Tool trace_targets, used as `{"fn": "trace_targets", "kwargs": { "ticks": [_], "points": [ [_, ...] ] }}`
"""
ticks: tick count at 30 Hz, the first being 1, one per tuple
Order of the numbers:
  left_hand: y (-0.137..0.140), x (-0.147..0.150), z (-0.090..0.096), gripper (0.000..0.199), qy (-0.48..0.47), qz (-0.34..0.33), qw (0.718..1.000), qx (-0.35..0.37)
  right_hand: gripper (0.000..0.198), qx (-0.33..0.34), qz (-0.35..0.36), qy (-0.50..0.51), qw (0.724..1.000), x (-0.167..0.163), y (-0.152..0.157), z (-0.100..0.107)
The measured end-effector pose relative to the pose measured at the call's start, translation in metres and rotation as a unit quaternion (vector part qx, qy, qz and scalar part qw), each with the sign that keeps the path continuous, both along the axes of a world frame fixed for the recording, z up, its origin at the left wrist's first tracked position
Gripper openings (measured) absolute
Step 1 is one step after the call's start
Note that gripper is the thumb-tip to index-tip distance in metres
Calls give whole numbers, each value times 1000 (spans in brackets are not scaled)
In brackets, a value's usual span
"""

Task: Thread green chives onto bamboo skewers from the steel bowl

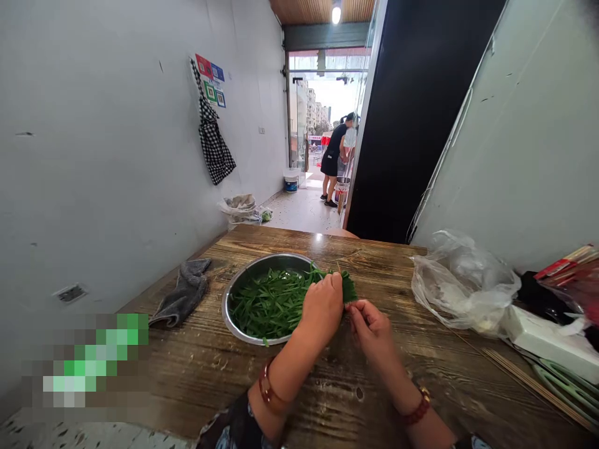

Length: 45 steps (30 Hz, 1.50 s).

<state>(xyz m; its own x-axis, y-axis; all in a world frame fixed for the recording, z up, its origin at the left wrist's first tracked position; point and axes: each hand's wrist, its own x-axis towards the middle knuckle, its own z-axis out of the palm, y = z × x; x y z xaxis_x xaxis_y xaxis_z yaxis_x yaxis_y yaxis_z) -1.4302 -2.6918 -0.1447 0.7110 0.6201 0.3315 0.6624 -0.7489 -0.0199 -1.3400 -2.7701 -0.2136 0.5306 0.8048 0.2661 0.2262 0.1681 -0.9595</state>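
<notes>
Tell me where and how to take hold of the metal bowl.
Best gripped by the left rim of the metal bowl, coming from the left, thumb and fingers pinching the lip. It is round and upright, its rim bare there, with the greens inside, while the left hand covers the right edge.

Grn leaf bunch point(349, 289), held nr rnd metal bowl point(225, 307), loose grn leaves point(266, 305) inside

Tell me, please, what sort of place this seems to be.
Probably a small street-front eatery: a metal bowl of greens sits on the wooden table, a checked apron hangs on the wall beside QR codes, and a glass door opens outdoors.
</notes>
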Motion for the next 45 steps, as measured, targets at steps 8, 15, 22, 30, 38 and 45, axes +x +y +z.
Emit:
{"fn": "trace_targets", "kwargs": {
  "ticks": [8,15,22,30,38,45],
  "points": [
    [3,-3,-3,41,-43,-17,999,1,32,16,-3,30,999,-3,3,4],
    [-24,-2,-6,42,-177,-154,969,81,29,74,-85,223,968,23,-3,-1],
    [-75,5,-20,26,-167,-432,880,110,29,50,-33,319,946,27,1,6],
    [-80,10,-32,14,-211,-436,856,179,32,75,50,328,940,-18,40,44],
    [-69,13,-35,21,-257,-392,867,172,35,74,42,297,951,-27,78,29],
    [-50,-23,-27,11,-230,-216,946,70,41,65,-1,306,950,8,72,8]
  ]
}}
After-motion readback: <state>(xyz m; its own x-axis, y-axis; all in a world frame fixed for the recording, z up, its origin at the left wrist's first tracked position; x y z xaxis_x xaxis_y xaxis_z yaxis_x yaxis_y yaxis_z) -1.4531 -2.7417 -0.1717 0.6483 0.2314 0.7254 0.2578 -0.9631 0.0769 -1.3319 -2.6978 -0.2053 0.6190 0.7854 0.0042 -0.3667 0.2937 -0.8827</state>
